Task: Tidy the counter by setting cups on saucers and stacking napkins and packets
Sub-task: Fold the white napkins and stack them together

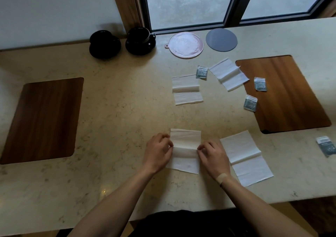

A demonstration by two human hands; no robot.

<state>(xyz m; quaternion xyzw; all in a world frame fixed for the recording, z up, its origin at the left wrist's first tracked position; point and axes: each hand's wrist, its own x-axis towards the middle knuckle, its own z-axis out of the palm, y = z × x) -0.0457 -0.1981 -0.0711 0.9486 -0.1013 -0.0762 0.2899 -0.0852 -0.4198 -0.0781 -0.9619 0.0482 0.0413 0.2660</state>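
A white napkin [185, 140] lies unfolded near the counter's front edge. My left hand [158, 151] pinches its left edge at the middle crease, and my right hand [211, 155] pinches its right edge. Another napkin [245, 156] lies flat just right of my right hand. Two more napkins [187, 90] [229, 74] lie farther back. Several small grey packets are scattered: one [201, 71] between the far napkins, two [260, 84] [250, 103] on the right wooden mat, one [326, 145] at the far right. Two black cups stand on black saucers [104, 44] [140, 40] at the back.
A pink round mat [185, 44] and a grey round mat [221, 39] lie under the window. Wooden placemats sit at the left [41, 118] and right [283, 95]. The beige stone counter [118, 100] ends at a front edge close to my body.
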